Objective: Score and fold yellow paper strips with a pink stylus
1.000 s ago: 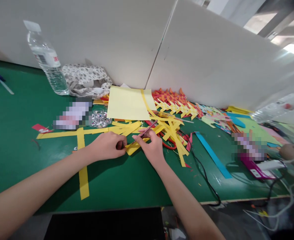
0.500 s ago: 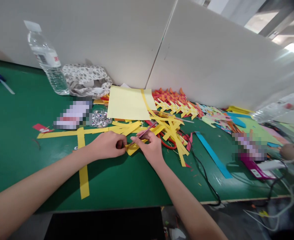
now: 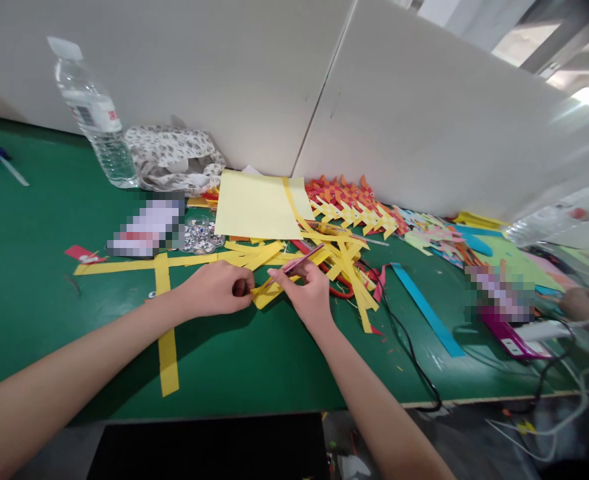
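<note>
My left hand [image 3: 219, 288] is closed, its thumb and fingers pinching the end of a folded yellow paper strip [image 3: 269, 294] just above the green table. In my right hand [image 3: 310, 293] is a slim pink stick-like tool [image 3: 301, 257], gripped between thumb and fingers and slanting up to the right. Its lower end lies along the yellow paper; its exact kind cannot be made out. Loose yellow strips [image 3: 351, 267] are heaped beside my right hand, with red-orange handles [image 3: 343, 292] partly buried under them. A long yellow strip [image 3: 168, 360] passes beneath my left forearm.
Pale yellow sheets [image 3: 254, 207], folded paper fish [image 3: 344, 200], a bag of googly eyes [image 3: 201, 237] and a blurred-out phone [image 3: 147, 227] lie behind. A water bottle [image 3: 97, 120] stands far left. A blue strip [image 3: 427, 310] and black cable [image 3: 409, 347] lie right, near another person's hand [image 3: 587, 310].
My right hand has shifted slightly right, and the pink tool has slid up and right along the yellow paper. My left hand has hardly moved.
</note>
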### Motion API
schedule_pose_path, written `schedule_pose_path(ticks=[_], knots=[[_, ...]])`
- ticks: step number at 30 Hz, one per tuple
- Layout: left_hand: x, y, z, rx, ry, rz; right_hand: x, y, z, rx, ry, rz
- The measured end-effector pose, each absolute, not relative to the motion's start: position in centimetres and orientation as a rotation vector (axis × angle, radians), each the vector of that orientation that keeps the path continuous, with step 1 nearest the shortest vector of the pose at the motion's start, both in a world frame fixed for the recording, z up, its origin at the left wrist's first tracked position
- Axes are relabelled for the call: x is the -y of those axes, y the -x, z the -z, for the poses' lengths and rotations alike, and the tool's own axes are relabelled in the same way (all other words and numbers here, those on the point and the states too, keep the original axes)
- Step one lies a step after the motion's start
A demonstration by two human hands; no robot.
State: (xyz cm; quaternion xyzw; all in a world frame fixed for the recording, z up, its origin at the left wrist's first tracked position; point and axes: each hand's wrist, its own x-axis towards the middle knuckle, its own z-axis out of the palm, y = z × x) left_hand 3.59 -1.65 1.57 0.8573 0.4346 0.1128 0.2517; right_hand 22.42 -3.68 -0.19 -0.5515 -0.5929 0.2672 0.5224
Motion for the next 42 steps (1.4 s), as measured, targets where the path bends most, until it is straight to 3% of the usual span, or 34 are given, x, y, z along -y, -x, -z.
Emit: schedule_pose_path(ticks=[19,28,34,42], knots=[[1.5,-3.6,-1.6,-1.176,-2.334,-0.303,3.7,-22.7,0.0,1.413,1.328,-0.577],[1.5,-3.6,-1.6,-1.178,-2.343,-0.317,4.2,-21.8,0.4,1.481,1.281,-0.697],[1.6,-3.5,-1.5,-1.172,-2.319,-0.319,3.8,-22.3,0.0,1.411,1.313,-0.56],[1.0,-3.1,-1.5,-1.088,-2.243,-0.314,4.2,-21.6,0.4,1.413,1.297,-0.779]])
